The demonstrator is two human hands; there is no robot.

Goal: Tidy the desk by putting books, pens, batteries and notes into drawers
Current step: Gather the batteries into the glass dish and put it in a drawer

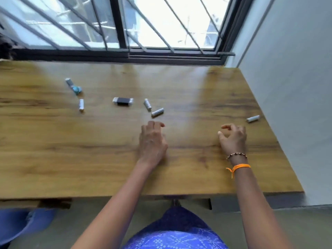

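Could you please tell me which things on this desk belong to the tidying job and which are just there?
Belonging to the job:
- white batteries
- black-and-white battery
- grey-and-teal item, too blurred to name
- left hand, right hand, both holding nothing

Just there:
- wooden desk
- barred window
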